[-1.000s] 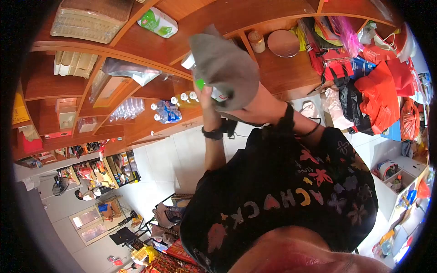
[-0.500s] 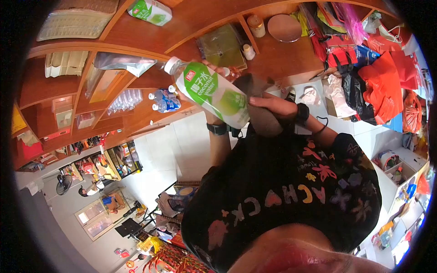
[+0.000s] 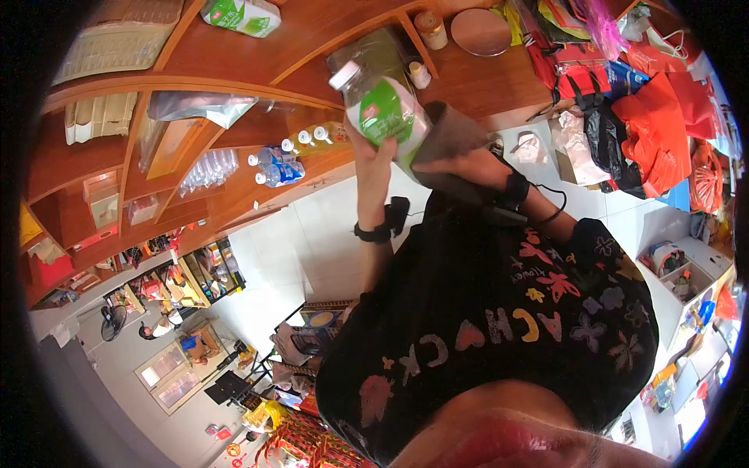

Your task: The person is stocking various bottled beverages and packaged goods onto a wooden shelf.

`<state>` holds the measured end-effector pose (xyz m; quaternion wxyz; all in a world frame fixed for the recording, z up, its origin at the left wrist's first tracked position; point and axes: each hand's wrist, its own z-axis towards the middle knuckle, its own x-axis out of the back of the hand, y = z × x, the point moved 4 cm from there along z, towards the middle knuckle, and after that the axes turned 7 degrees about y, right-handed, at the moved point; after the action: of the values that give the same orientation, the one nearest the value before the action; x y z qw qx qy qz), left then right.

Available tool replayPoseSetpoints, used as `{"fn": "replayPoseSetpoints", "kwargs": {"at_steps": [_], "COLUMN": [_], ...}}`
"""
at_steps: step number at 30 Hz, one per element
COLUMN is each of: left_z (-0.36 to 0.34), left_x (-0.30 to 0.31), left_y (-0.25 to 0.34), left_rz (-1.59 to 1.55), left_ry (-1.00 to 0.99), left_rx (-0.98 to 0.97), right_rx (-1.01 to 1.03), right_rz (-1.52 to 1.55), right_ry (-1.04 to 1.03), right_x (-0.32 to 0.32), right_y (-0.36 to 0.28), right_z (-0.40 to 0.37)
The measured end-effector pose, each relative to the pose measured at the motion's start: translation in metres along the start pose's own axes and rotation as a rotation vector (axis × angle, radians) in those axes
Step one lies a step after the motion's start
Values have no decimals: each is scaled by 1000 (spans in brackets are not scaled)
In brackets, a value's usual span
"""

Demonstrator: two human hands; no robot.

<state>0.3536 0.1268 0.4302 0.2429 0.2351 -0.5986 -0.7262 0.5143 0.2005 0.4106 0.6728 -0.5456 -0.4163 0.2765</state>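
Note:
A coconut water bottle (image 3: 388, 111) with a white cap and green-and-white label is held up in front of my chest, tilted with its cap to the upper left. My left hand (image 3: 374, 170) is closed around its near side, thumb across the label. A grey-brown cloth (image 3: 455, 134) lies against the bottle's lower end and covers part of it. My right hand (image 3: 477, 167) grips this cloth at the bottle's right side; some of its fingers are hidden behind the cloth.
Wooden shelves (image 3: 312, 39) curve ahead, carrying another coconut water bottle (image 3: 242, 17), yellow-drink bottles (image 3: 316, 139), blue-labelled bottles (image 3: 279, 167), a jar (image 3: 430, 30) and a round plate (image 3: 480, 33). Red bags (image 3: 655, 132) are piled to the right. A person (image 3: 162, 324) is far off at left.
The bottle has turned more upright, its cap moving up and right. My left hand has shifted to the near side, thumb now over the label. The cloth now covers more of the bottle's lower end.

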Motion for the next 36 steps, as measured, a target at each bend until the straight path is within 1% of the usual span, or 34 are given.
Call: {"fn": "replayPoseSetpoints", "kwargs": {"at_steps": [2,3,4,6,7,8,9,10,12,14,15,18,20,23,24,26,27,29,30,32,35,36], "left_z": [-8,-8,-10,-13,-15,-18,-20,-20,-21,-27,-29,-27,-25,-26,-27,-26,-24,-22,-23,-26,-27,-26], "left_x": [-7,-7,-6,-8,-11,-14,-16,-18,-20,-19,-19,-19,-16,-13,-12,-9,-9,-14,-15,-13,-12,-11], "left_y": [-7,-19,-26,-35,-36,-35,-36,-37,-42,-57,-63,-67,-68,-63,-61,-65,-66,-55,-50,-54,-54,-53], "left_rz": [-96,-252,-330,-486,-507,-528,-548,-523,-472,-477,-482,-507,-463,-430,-424,-421,-422,-351,-315,-361,-439,-467], "left_ry": [101,157,144,116,62,7,-50,-92,-171,-154,-144,-147,-148,-104,-83,-103,-116,-175,-201,-190,-137,-112], "left_rx": [107,172,215,307,321,336,351,340,318,380,410,402,387,426,453,513,541,445,399,408,401,393], "right_rx": [186,107,29,43,134,209,287,352,124,-457,-456,-456,-455,-498,-586,-773,-741,-673,-638,-564,-520,-510], "right_rz": [-299,-220,-145,-150,-232,-290,-343,-375,-144,382,408,494,562,802,872,1011,1056,1140,1075,946,846,860], "right_ry": [182,198,214,104,-22,-83,-141,-135,-129,-120,-100,-45,-16,-65,-91,-141,-155,-186,-180,-173,-232,-223], "right_x": [-6,-2,4,7,8,8,9,11,21,28,28,23,22,11,7,-2,-3,-3,-4,-4,-6,-5], "right_y": [9,-1,-13,-9,15,17,18,19,3,-16,-12,8,14,30,34,38,38,39,42,54,73,75], "right_z": [-5,-2,2,1,-3,-4,-5,-6,1,5,6,8,13,17,16,9,8,7,6,6,8,7]}}
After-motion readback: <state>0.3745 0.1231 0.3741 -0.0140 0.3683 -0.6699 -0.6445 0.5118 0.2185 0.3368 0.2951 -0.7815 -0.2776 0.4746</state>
